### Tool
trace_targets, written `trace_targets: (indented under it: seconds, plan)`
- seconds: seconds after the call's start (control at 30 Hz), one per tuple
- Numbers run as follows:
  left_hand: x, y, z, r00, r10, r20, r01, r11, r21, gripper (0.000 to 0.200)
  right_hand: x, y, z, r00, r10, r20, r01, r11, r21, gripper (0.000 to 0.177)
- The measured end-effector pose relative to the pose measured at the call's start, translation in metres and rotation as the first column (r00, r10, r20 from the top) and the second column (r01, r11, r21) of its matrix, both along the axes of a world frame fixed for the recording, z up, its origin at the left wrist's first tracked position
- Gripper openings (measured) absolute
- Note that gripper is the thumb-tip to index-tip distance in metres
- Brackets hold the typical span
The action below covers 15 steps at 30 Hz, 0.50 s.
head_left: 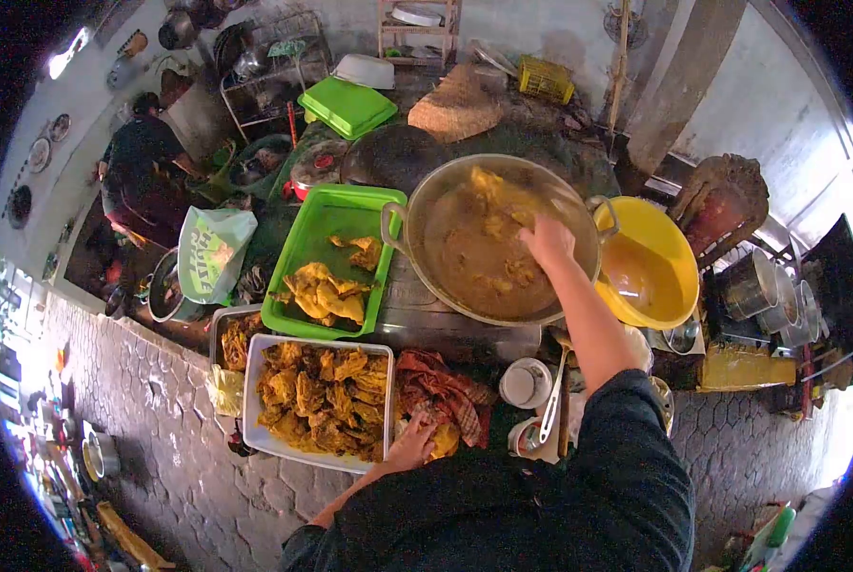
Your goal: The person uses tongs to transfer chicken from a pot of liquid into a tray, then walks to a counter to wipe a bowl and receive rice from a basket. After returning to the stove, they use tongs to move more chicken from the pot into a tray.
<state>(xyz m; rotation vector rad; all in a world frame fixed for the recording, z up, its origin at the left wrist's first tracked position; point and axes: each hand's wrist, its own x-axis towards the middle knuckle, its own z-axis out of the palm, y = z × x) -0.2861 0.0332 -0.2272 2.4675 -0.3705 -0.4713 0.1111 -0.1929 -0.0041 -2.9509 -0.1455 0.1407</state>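
Note:
A wide metal pot (pixel 426 278) holds brown liquid with yellow-orange chicken pieces in it. My right hand (pixel 548 242) reaches over its right side, fingers closed at the end of a chicken piece (pixel 499 202) that rises from the liquid. Lower down, my left hand (pixel 413 444) lies at the near end of a crumpled red checked cloth (pixel 441 386), fingers stretched out. Just left of that hand, a white tray (pixel 252 400) is heaped with browned chicken pieces (pixel 322 396). Behind it, a green tray (pixel 303 224) carries a few yellow chicken pieces (pixel 324 291).
A yellow basin (pixel 670 253) stands against the pot's right side. Nearer me are a white-handled utensil (pixel 550 410) and a white container (pixel 526 383). A green-lidded box (pixel 348 107) sits at the back, beyond a dark round lid (pixel 393 155). Another person (pixel 145 157) bends at the far left.

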Motion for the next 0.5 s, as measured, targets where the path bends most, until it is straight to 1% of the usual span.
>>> trace_targets:
  seconds: [0.03, 0.07, 0.13, 0.17, 0.2, 0.27, 0.3, 0.33, 0.37, 0.4, 0.43, 0.47, 0.5]
  plan:
    - [0.000, 0.001, -0.002, 0.999, -0.024, 0.043, 0.024, 1.000, -0.003, 0.049, 0.004, -0.006, -0.001, 0.999, -0.043, 0.029, 0.042, 0.999, 0.022, 0.045]
    - [-0.001, 0.001, -0.004, 0.999, -0.024, 0.041, 0.024, 1.000, -0.003, 0.049, 0.007, -0.013, -0.002, 0.999, -0.043, 0.027, 0.042, 0.999, 0.021, 0.045]
    - [-0.003, 0.002, -0.006, 0.990, -0.032, 0.134, 0.030, 0.999, 0.018, 0.049, 0.008, -0.022, 0.005, 0.987, -0.113, 0.111, 0.105, 0.992, 0.075, 0.047]
    - [-0.003, 0.002, -0.008, 0.991, -0.029, 0.133, 0.027, 1.000, 0.016, 0.049, 0.008, -0.025, 0.008, 0.980, -0.164, 0.112, 0.158, 0.985, 0.067, 0.043]
    - [-0.005, 0.002, -0.013, 0.992, -0.021, 0.126, 0.019, 1.000, 0.014, 0.049, 0.010, -0.031, 0.003, 0.981, -0.161, 0.110, 0.155, 0.986, 0.064, 0.043]
    - [-0.007, 0.001, -0.015, 0.993, -0.011, 0.117, 0.010, 1.000, 0.008, 0.048, 0.013, -0.045, -0.011, 0.952, -0.090, 0.291, 0.062, 0.993, 0.103, 0.042]
    - [-0.007, 0.000, -0.010, 0.997, 0.023, 0.068, -0.021, 0.999, -0.026, 0.047, 0.009, -0.045, -0.007, 0.954, -0.087, 0.288, 0.060, 0.993, 0.100, 0.042]
    - [-0.005, -0.001, -0.006, 0.998, 0.055, 0.016, -0.054, 0.997, -0.058, 0.046, 0.004, -0.047, -0.003, 0.968, -0.048, 0.247, 0.040, 0.998, 0.038, 0.044]
    - [-0.002, -0.002, -0.003, 0.998, 0.057, 0.012, -0.056, 0.997, -0.061, 0.046, -0.001, -0.049, 0.001, 0.979, -0.012, 0.203, 0.017, 1.000, -0.024, 0.045]
    - [0.001, -0.002, -0.001, 0.999, 0.053, -0.013, -0.053, 0.998, -0.046, 0.045, -0.009, -0.049, 0.009, 0.980, -0.008, 0.199, 0.014, 1.000, -0.027, 0.045]
    - [0.000, -0.002, -0.002, 0.998, 0.049, -0.039, -0.050, 0.998, -0.031, 0.044, -0.020, -0.049, 0.018, 0.981, 0.065, 0.184, -0.058, 0.997, -0.046, 0.045]
    - [-0.002, -0.002, -0.008, 0.998, 0.054, -0.042, -0.055, 0.998, -0.033, 0.044, -0.030, -0.047, 0.027, 0.976, 0.139, 0.167, -0.130, 0.989, -0.064, 0.045]
    - [-0.003, -0.001, -0.020, 0.999, 0.051, 0.017, -0.050, 0.997, -0.058, 0.044, -0.039, -0.044, 0.036, 0.976, 0.143, 0.164, -0.134, 0.989, -0.065, 0.045]
